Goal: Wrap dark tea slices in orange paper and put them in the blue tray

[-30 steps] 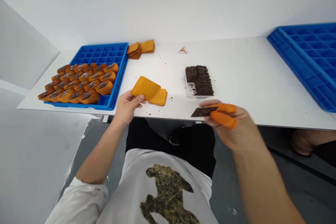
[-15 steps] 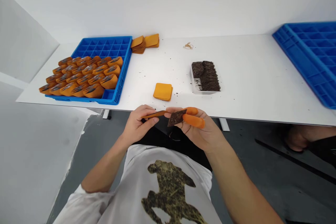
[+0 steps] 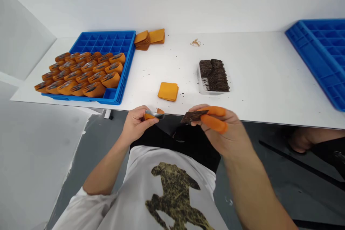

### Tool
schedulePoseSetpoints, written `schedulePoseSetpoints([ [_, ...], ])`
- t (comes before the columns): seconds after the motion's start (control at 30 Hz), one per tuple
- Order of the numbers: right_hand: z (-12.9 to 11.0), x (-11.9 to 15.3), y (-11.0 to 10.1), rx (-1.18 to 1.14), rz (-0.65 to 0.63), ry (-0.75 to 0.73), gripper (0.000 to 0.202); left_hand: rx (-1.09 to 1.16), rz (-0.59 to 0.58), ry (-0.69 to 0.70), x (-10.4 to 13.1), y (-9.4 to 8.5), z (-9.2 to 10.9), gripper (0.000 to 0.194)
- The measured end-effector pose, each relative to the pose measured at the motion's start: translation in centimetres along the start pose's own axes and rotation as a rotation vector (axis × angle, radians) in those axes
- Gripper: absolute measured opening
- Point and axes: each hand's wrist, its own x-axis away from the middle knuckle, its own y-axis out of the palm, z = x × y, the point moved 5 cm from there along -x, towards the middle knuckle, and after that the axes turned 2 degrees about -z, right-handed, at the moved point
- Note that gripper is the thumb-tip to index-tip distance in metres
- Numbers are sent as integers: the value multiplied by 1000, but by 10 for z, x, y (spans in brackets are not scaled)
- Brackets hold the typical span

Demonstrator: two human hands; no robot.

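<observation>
My left hand (image 3: 137, 124) grips an orange pouch (image 3: 154, 114), whose mouth gapes and shows a silvery inside. Orange finger cots cover two fingers of my right hand (image 3: 219, 125), which pinches a thin dark brown square piece (image 3: 193, 115). The piece and the pouch are apart, with a gap between the hands at the table's front edge. Just beyond them lies a small stack of flat orange pouches (image 3: 167, 91). To its right, a clear plastic box (image 3: 214, 92) holds rows of similar dark squares (image 3: 219, 75).
On the left, a blue divided tray (image 3: 124, 68) carries many open orange pouches (image 3: 72, 75). More flat orange pouches (image 3: 142, 40) are piled behind it. Rubber bands (image 3: 195, 42) lie at the back. Another blue tray (image 3: 309, 57) stands right. Another person's leg (image 3: 304, 139) shows below the table.
The hands have moved apart, my right hand going right with the dark square. The pouch in my left hand, flat before, now gapes at its mouth.
</observation>
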Motion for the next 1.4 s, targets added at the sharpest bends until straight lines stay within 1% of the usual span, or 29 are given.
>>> schedulePoseSetpoints([
  [0.07, -24, 3, 8, 163, -28, -152, 14, -42, -30, 11, -4, 3, 3, 41],
  [0.13, -45, 7, 23, 355, -88, -279, 8, -101, -46, 40, -8, 6, 9, 40],
  [0.23, -60, 10, 46, 638, -164, -420, 12, -193, -33, 103, -10, 7, 18, 40],
  [0.33, -60, 9, 59, 878, -200, -557, 17, -269, -9, 183, -9, 5, 25, 41],
  [0.47, -51, 9, 65, 1200, -181, -732, 20, -381, 24, 308, -6, 4, 31, 38],
  [0.57, -44, 13, 74, 1396, -185, -874, 27, -490, 62, 414, -2, 6, 34, 27],
  [0.63, -40, 15, 80, 1508, -189, -934, 34, -544, 88, 485, 1, 8, 36, 16],
  [0.7, -36, 16, 84, 1582, -222, -956, 38, -567, 103, 526, 2, 9, 36, 9],
  [0.73, -36, 16, 85, 1584, -247, -960, 38, -560, 105, 531, 3, 9, 36, 9],
  [0.77, -36, 15, 85, 1557, -269, -960, 35, -536, 103, 526, 2, 9, 36, 9],
  [0.83, -39, 13, 78, 1434, -275, -929, 21, -450, 87, 499, 1, 7, 35, 10],
  [0.87, -40, 10, 73, 1361, -268, -887, 16, -401, 71, 486, 0, 6, 36, 10],
  [0.97, -32, -1, 56, 1178, -291, -692, 21, -294, 21, 467, -2, 7, 38, 8],
  [1.03, -25, -5, 48, 1116, -313, -598, 22, -227, 7, 453, -2, 7, 40, 11],
  [1.07, -22, -6, 45, 1106, -307, -579, 22, -183, 10, 439, -2, 7, 40, 12],
  [1.13, -21, -6, 42, 1112, -281, -584, 21, -93, 35, 416, -2, 6, 40, 11],
  [1.2, -21, -5, 41, 1113, -286, -591, 22, -37, 77, 413, -1, 3, 40, 5],
  [1.3, -25, -3, 40, 1098, -272, -585, 23, -29, 131, 409, -1, -1, 41, 5],
  [1.4, -29, -2, 40, 1098, -237, -601, 22, -49, 134, 413, -1, -1, 43, 7],
])
